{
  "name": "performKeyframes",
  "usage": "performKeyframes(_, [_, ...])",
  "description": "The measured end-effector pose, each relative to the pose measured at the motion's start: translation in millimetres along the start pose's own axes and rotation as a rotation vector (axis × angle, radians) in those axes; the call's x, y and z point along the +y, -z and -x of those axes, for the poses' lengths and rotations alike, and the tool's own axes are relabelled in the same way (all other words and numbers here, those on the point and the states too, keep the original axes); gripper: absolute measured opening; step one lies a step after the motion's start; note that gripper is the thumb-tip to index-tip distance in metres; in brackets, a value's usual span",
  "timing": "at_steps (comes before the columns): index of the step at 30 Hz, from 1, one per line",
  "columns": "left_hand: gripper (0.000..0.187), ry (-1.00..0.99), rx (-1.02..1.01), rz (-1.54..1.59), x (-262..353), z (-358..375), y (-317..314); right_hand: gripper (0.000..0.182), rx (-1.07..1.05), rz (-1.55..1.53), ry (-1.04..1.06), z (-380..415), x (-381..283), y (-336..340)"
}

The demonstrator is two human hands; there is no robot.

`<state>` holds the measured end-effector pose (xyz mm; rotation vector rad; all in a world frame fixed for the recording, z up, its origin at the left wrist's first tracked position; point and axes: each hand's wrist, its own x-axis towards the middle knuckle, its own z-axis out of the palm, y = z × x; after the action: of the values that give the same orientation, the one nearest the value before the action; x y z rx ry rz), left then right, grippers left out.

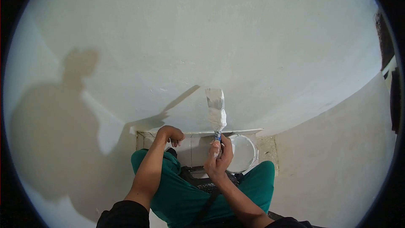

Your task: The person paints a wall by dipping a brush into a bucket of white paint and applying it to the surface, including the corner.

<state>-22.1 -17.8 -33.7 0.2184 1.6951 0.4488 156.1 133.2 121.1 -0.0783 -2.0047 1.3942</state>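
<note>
My right hand (218, 158) is wrapped around the handle of a putty knife (216, 109), which points up toward the wall. White putty (218, 120) coats the lower blade and lumps along its right edge. The blade's tip overlaps the pale wall (236, 46) in this view. To the left, my left hand (172, 135) hangs loosely from a bent wrist near my knee, fingers drooping and apart, with nothing in it. A round white bucket (255, 157) of pale material stands just right of my right hand, partly hidden by it.
Light floor tiles (196, 147) lie between my knees, along the foot of the wall. A rough bare patch (267, 148) shows right of the bucket. Another wall (333, 156) stands to the right. My green-trousered legs (261, 181) flank the bucket and tiles.
</note>
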Motion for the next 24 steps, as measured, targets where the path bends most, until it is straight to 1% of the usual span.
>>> performKeyframes(1, [0.034, -0.011, 0.003, -0.005, 0.5, 1.3, -1.0, 0.027, -0.001, -0.007, -0.003, 1.0, 0.6, 1.5])
performKeyframes(4, [0.033, -0.008, -0.001, -0.014, 1.2, 5.7, -2.3, 0.028, 0.079, 0.060, 0.161, -15.1, -2.4, 2.6])
performKeyframes(7, [0.033, -0.001, 0.001, -0.009, 1.9, 5.6, -1.1, 0.028, 0.151, 0.288, 0.306, -44.2, -16.3, -0.6])
performKeyframes(10, [0.035, -0.010, -0.005, -0.029, 3.6, 5.2, 0.9, 0.030, 0.039, 0.389, 0.241, -57.1, -20.4, -7.7])
performKeyframes(11, [0.035, -0.012, -0.009, -0.040, 4.0, 5.9, 1.8, 0.033, -0.001, 0.385, 0.132, -53.4, -15.1, -11.0])
performKeyframes(12, [0.036, 0.012, -0.002, -0.056, 6.0, 6.0, 3.1, 0.034, -0.027, 0.369, 0.094, -48.4, -5.2, -14.2])
performKeyframes(14, [0.037, 0.057, 0.005, -0.085, 7.9, 2.4, 0.4, 0.035, -0.083, 0.344, 0.018, -28.9, 15.5, -20.6])
performKeyframes(15, [0.037, 0.068, 0.011, -0.096, 10.3, 4.1, -0.4, 0.035, -0.099, 0.355, 0.000, -19.7, 18.8, -22.7])
performKeyframes(17, [0.037, 0.089, 0.024, -0.123, 15.0, 9.8, -1.9, 0.033, -0.146, 0.375, -0.038, 9.0, 46.9, -25.1])
performKeyframes(18, [0.037, 0.070, 0.023, -0.122, 13.4, 7.5, -2.4, 0.033, -0.169, 0.383, -0.056, 22.0, 58.8, -24.5])
performKeyframes(20, [0.037, 0.034, 0.028, -0.121, 7.2, 2.2, -1.4, 0.042, -0.136, 0.400, 0.052, 41.9, 70.4, -17.8])
performKeyframes(21, [0.037, 0.059, 0.042, -0.122, 9.1, 6.6, -0.7, 0.047, -0.123, 0.408, 0.105, 39.5, 63.8, -16.3])
performKeyframes(23, [0.038, 0.106, 0.060, -0.124, 14.7, 12.2, -4.9, 0.036, -0.025, 0.311, 0.197, 29.8, 53.8, -12.9])
performKeyframes(24, [0.038, 0.078, 0.042, -0.111, 12.5, 7.8, -5.1, 0.030, 0.026, 0.265, 0.243, 16.9, 39.5, -10.5])
